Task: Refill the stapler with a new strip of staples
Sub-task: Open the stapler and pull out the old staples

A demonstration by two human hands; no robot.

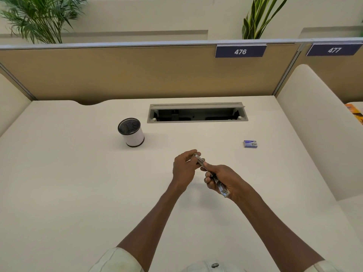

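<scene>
Single view only, head-mounted wide-angle, so nothing is shared with a second camera. It sits above the near edge of the table (59,183), facing forward and pitched steeply down. Both forearms enter from the bottom edge, with the left hand (183,168) and right hand (222,179) meeting around frame centre, close to the lens. Upper frame reaches the partition (137,73) at the table's far side, with its 476 tag (240,51), and plants (39,18) beyond. Wide-angle distortion bows the partition top and the table edges.
</scene>
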